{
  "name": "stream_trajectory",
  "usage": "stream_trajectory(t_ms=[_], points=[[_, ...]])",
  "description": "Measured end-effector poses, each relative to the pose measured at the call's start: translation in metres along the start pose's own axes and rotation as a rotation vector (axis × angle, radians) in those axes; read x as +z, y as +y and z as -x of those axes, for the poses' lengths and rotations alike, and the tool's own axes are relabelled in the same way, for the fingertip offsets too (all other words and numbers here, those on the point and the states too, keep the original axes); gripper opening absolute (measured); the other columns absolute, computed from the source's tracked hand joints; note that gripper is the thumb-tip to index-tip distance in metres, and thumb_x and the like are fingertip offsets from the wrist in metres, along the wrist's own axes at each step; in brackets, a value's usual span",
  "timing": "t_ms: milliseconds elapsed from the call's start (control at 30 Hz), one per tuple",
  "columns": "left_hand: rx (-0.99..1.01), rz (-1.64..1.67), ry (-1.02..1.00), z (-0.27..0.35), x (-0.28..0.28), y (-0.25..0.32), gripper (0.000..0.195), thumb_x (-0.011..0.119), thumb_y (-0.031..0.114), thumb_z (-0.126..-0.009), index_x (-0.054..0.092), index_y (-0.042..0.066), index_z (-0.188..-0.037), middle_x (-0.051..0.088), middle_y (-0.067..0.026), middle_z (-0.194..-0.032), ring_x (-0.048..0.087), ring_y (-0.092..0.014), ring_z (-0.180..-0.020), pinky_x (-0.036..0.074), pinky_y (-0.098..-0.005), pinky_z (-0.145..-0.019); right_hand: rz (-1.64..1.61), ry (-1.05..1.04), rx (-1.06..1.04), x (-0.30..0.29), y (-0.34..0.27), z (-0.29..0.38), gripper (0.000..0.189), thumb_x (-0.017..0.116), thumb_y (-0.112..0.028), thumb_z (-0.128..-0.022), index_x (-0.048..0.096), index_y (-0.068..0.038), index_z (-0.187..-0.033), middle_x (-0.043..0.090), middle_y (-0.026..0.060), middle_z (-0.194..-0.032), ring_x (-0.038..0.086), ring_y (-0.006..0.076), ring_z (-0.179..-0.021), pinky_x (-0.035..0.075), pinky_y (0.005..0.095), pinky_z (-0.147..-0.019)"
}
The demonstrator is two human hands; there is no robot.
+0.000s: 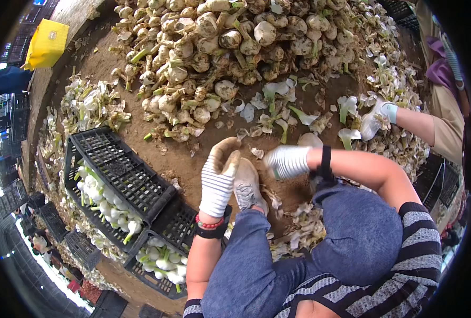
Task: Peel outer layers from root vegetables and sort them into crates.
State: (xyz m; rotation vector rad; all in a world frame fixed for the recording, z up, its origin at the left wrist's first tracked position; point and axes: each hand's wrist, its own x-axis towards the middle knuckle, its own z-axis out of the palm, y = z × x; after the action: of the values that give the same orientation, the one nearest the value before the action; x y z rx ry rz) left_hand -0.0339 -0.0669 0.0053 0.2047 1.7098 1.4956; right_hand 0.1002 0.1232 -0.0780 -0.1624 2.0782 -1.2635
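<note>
A heap of soil-stained garlic bulbs (265, 33) with cut stems lies on the earth floor before me. Below it, my left hand (222, 163), in a striped knit glove with a brown-coated palm, is raised above my shoe with its fingers curved; no object shows in it. My right hand (287, 162), in a striped glove, is to its right, blurred; whether it holds anything cannot be seen. Peeled garlic skins (275, 89) lie scattered between the hands and the heap. At the left, cleaned white garlic bulbs (112, 206) with green stems fill a black plastic crate (120, 171).
Another black crate (174, 226) with white bulbs adjoins the first, near my left forearm. Piles of garlic skins (94, 103) lie on both sides. Another person's leg (414, 125) reaches in from the right. A yellow container (46, 43) stands at upper left.
</note>
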Motion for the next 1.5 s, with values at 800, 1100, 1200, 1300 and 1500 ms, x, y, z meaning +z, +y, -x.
stream_trajectory(t_ms=[800,1100,1200,1300,1500], points=[[0.025,0.472,-0.094,-0.026,0.057,-0.016,0.071,0.068,0.019,-0.098,0.027,0.014,-0.156,0.044,-0.0099,-0.146,0.049,-0.023,-0.131,0.047,-0.0385,-0.106,-1.093,0.517,0.038,-0.075,-0.047,0.021,0.069,0.074,-0.037,-0.092,0.047,0.002,-0.142,0.061,0.0137,-0.126,0.060,0.0225,-0.115,0.052,0.0352,-0.097],[0.699,-0.621,0.334,-0.024,0.062,-0.018,0.085,0.088,0.005,-0.065,0.047,0.010,-0.139,0.045,-0.0154,-0.126,0.050,-0.030,-0.119,0.046,-0.0395,-0.102,-0.985,0.608,-0.078,-0.076,-0.055,0.021,0.058,0.065,-0.049,-0.096,0.059,0.000,-0.128,0.067,0.0049,-0.106,0.058,0.0104,-0.101,0.051,0.0301,-0.088],[0.723,-0.695,0.346,-0.022,0.065,-0.015,0.081,0.091,0.009,-0.065,0.048,0.009,-0.135,0.048,-0.0154,-0.125,0.051,-0.033,-0.116,0.044,-0.0416,-0.102,-0.856,0.728,-0.107,-0.069,-0.056,0.013,0.051,0.063,-0.042,-0.099,0.059,0.001,-0.127,0.067,0.0076,-0.107,0.060,0.0121,-0.100,0.052,0.0311,-0.087],[0.715,-0.705,0.329,-0.020,0.065,-0.012,0.082,0.092,0.011,-0.065,0.048,0.009,-0.134,0.049,-0.0148,-0.123,0.052,-0.032,-0.115,0.045,-0.0417,-0.101,-0.801,0.734,-0.070,-0.067,-0.054,0.017,0.045,0.061,-0.037,-0.101,0.060,0.001,-0.125,0.068,0.0088,-0.105,0.062,0.0145,-0.097,0.053,0.0321,-0.086],[0.568,-0.529,0.247,-0.018,0.063,-0.016,0.081,0.089,0.008,-0.067,0.046,0.007,-0.135,0.050,-0.0121,-0.126,0.053,-0.025,-0.117,0.046,-0.0378,-0.104,-0.869,0.521,-0.031,-0.079,-0.052,0.035,0.036,0.058,-0.030,-0.103,0.061,0.000,-0.122,0.070,0.0103,-0.101,0.065,0.0184,-0.094,0.054,0.0339,-0.084]])
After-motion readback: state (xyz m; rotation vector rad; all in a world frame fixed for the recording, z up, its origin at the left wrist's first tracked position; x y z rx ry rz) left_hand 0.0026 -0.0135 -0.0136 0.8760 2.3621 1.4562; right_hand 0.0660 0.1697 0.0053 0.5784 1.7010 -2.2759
